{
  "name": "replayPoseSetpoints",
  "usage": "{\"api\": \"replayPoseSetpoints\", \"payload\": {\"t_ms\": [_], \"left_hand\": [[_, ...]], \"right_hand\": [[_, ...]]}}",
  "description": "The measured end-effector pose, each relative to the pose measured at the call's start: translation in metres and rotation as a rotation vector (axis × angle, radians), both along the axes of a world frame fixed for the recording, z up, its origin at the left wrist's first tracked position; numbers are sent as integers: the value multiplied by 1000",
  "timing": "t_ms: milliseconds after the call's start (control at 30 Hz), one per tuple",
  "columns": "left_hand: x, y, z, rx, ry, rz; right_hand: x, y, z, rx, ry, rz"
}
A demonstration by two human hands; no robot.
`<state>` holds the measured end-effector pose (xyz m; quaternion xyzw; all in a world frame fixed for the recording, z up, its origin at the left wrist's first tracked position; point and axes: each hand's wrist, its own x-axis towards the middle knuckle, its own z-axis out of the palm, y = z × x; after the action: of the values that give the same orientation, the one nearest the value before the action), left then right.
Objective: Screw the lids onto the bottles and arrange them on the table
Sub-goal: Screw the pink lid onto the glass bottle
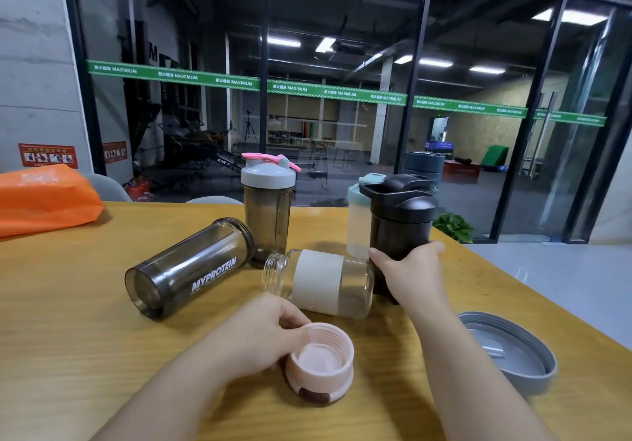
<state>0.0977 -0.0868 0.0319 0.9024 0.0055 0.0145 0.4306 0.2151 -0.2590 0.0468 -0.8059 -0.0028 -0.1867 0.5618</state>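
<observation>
The left hand (260, 334) curls its fingers round the rim of a pink lid (319, 360), which lies threads-up on the near part of the wooden table (68, 304). Just beyond it a clear glass bottle (318, 281) with a white sleeve lies on its side, mouth to the left. The right hand (408, 269) reaches farther and grips the lower body of an upright black shaker (398, 225), lid on. Left lies an open MYPROTEIN shaker (188, 268); a grey lid (509, 348) rests near right.
</observation>
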Motion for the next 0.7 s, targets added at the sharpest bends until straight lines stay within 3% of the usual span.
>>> {"api": "replayPoseSetpoints", "payload": {"t_ms": [367, 700], "left_hand": [[5, 7, -7, 26, -124, 92], [1, 6, 10, -312, -362, 305]], "right_hand": [[13, 1, -12, 48, 60, -16], [20, 0, -20, 23, 68, -41]]}}
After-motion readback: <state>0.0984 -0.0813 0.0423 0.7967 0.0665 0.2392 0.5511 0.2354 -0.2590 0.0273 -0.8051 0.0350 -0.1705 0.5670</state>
